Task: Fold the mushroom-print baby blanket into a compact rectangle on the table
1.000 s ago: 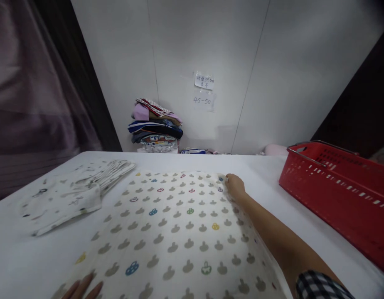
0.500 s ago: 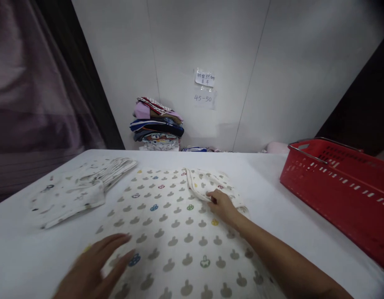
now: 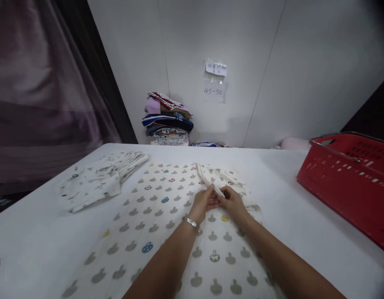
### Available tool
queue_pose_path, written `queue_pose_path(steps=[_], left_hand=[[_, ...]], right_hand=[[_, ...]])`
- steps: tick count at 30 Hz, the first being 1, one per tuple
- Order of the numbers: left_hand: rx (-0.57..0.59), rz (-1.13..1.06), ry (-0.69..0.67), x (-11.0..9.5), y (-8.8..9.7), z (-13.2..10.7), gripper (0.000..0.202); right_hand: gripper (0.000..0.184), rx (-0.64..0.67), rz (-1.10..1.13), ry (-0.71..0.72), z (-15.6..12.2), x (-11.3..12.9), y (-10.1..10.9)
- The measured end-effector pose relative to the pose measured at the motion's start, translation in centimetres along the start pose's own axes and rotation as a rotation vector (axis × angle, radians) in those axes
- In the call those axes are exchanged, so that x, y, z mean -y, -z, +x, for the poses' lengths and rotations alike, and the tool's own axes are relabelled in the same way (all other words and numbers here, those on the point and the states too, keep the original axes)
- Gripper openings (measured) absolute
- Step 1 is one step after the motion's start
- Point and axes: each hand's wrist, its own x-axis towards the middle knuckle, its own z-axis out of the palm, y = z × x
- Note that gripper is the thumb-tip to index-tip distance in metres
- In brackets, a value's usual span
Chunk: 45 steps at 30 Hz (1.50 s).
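Note:
A white cloth (image 3: 142,232) printed with grey and coloured mushroom shapes lies spread on the white table. Its far right corner is folded over toward the middle. At the edge of that fold, my left hand (image 3: 203,203) pinches the fabric, a bracelet on its wrist. My right hand (image 3: 234,203) grips the same edge just to the right, fingers closed and close to the left ones. To the left lies a second white cloth (image 3: 98,180) with small dark marks, loosely folded and touched by neither hand.
A red plastic basket (image 3: 344,178) with a metal handle stands at the right of the table (image 3: 282,232). Behind the far edge rises a stack of folded clothes (image 3: 168,120) against the grey wall, which carries paper notes (image 3: 215,83). A pinkish curtain (image 3: 48,91) hangs at left.
My left hand has moved from the lower left, where it hovered open, to the folded edge beside my right hand. My right hand stays on that edge. The view has shifted slightly left.

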Motion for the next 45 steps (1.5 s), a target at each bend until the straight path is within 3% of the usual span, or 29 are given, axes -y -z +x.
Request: queue_pose_path(steps=[6, 11, 15, 19, 21, 25, 31, 36, 41, 43, 45], left_hand=[[-0.041, -0.02, -0.067, 0.9, 0.8, -0.2, 0.031], [0.05, -0.1, -0.044, 0.9, 1.2, -0.3, 0.024], [0.053, -0.112, -0.017, 0.8, 1.5, -0.2, 0.018], [0.045, -0.083, -0.006, 0.8, 1.4, -0.3, 0.014], [0.042, -0.055, -0.014, 0.8, 1.2, -0.4, 0.013], [0.077, -0.022, -0.089, 0.8, 1.0, -0.7, 0.013], [0.108, -0.056, -0.052, 1.0, 1.4, -0.2, 0.021], [0.094, -0.081, -0.061, 1.4, 1.6, 0.2, 0.021], [0.042, -0.024, -0.11, 1.2, 1.5, 0.0, 0.024], [0.013, 0.014, -0.077, 1.0, 1.4, -0.2, 0.019], [0.005, 0.046, -0.039, 0.8, 1.3, -0.3, 0.017]], right_hand=[[0.016, 0.113, -0.061, 0.111, -1.4, 1.3, -0.4], [0.021, 0.052, -0.057, 0.061, -1.0, 1.0, -0.6], [0.018, 0.043, -0.117, 0.119, -0.7, 0.7, -0.6], [0.023, -0.076, -0.086, 0.101, -0.8, 1.5, 0.0], [0.022, -0.084, -0.13, 0.178, -1.0, 1.9, 0.1], [0.02, 0.048, -0.284, 0.322, -1.6, 2.1, -0.4], [0.022, 0.007, -0.425, 0.408, -1.5, 1.6, -0.6], [0.024, 0.06, -0.514, 0.446, -1.9, 2.0, -0.6], [0.023, 0.172, -0.29, 0.36, -1.6, 2.6, 0.2], [0.028, 0.097, -0.229, 0.263, 0.3, 2.3, 1.9], [0.026, -0.067, -0.32, 0.132, 3.1, 1.5, 4.2]])
